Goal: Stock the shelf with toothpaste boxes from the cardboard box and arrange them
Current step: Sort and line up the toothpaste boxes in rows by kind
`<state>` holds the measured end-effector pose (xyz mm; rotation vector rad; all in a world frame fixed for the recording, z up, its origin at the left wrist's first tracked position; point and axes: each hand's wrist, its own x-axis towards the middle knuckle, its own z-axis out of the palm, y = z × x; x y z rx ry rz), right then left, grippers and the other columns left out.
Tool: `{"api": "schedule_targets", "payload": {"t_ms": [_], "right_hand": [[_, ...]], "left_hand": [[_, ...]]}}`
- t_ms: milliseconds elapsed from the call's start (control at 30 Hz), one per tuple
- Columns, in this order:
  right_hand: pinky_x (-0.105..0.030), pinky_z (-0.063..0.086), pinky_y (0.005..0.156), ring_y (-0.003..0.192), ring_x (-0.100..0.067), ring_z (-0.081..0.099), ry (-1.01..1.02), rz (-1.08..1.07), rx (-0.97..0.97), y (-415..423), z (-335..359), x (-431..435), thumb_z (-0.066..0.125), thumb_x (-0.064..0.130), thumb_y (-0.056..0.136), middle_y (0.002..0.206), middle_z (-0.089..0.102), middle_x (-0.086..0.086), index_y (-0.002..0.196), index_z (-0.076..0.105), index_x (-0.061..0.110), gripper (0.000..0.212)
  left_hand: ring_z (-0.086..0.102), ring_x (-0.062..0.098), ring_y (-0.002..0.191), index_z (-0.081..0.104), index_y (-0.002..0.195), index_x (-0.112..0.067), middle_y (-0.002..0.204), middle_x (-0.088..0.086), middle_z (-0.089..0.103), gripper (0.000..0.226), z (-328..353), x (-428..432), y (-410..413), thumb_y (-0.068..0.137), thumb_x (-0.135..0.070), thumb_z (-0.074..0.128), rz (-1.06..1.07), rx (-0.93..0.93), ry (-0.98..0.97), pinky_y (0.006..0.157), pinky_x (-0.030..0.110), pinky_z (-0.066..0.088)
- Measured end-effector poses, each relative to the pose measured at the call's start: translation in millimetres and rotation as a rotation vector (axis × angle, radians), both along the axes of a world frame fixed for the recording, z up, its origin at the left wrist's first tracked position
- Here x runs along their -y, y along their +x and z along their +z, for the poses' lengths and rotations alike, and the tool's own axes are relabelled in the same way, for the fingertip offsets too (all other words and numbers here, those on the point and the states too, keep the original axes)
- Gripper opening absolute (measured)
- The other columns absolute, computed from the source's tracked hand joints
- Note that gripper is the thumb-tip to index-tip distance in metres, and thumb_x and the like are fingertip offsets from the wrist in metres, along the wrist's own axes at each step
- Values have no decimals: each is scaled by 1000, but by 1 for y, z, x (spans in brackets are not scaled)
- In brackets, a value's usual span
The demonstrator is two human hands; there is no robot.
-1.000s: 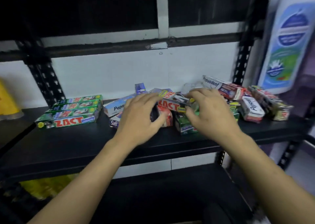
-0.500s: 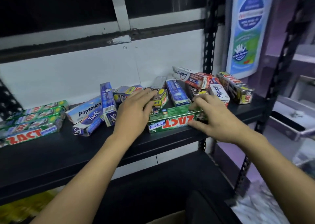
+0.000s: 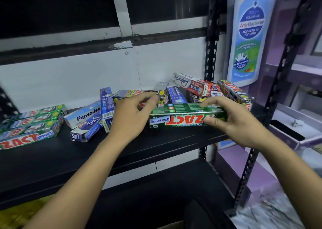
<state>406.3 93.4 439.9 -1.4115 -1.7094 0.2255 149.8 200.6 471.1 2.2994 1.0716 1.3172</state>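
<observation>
On the black shelf (image 3: 156, 141), head view: your right hand (image 3: 231, 122) pinches the upside-down green ZACT box (image 3: 183, 117) by its right end; left hand (image 3: 132, 113) hovers loose-fingered over the jumble (image 3: 176, 93). Arranging step; next, flip it, carry it to the ZACT stack (image 3: 29, 126). A second ago it lay inside that jumble.

Glossy cardboard Zact box (image 3: 187, 115), matt black shelf (image 3: 156, 141)
</observation>
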Motion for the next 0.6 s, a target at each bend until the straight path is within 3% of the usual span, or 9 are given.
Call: {"api": "schedule_targets", "payload": {"t_ms": [67, 167, 300, 433, 600], "right_hand": [[-37, 50, 95, 112, -5, 60, 29, 27, -40, -8, 10, 0, 68, 28, 89, 120, 62, 17, 116, 59, 32, 28], [-30, 49, 96, 109, -4, 61, 56, 95, -101, -34, 22, -6, 67, 25, 90, 117, 64, 15, 116, 61, 26, 27], [-31, 50, 94, 106, -4, 62, 60, 170, -80, -87, 30, -25, 68, 31, 89, 117, 66, 16, 116, 62, 33, 27], [-28, 50, 90, 111, -1, 59, 150, 219, -13, -156, 28, -48, 68, 31, 91, 121, 63, 19, 118, 62, 32, 27], [-4, 35, 91, 111, 10, 52, 188, 343, -3, -247, 28, -71, 69, 34, 89, 120, 61, 24, 118, 64, 34, 29]], "left_hand": [[64, -9, 92, 71, 110, -40, 97, -30, 70, 23, 6, 18, -15, 90, -47, 62, -78, 84, -72, 78, 13, 50], [67, 1, 102, 64, 123, -37, 109, -18, 71, 49, 12, 40, -47, 76, -44, 75, -170, 144, -147, 81, 16, 54], [63, 3, 111, 58, 127, -36, 121, -14, 66, 66, 14, 49, -107, 65, -35, 82, -98, 148, -163, 92, 30, 55], [57, 5, 122, 59, 123, -27, 134, -13, 59, 64, 10, 57, -174, 63, -29, 83, 13, 187, -150, 96, 36, 54], [66, 7, 110, 61, 123, -23, 116, -9, 71, 57, 0, 71, -255, 69, -26, 81, 244, 231, -62, 96, 33, 54]]}}
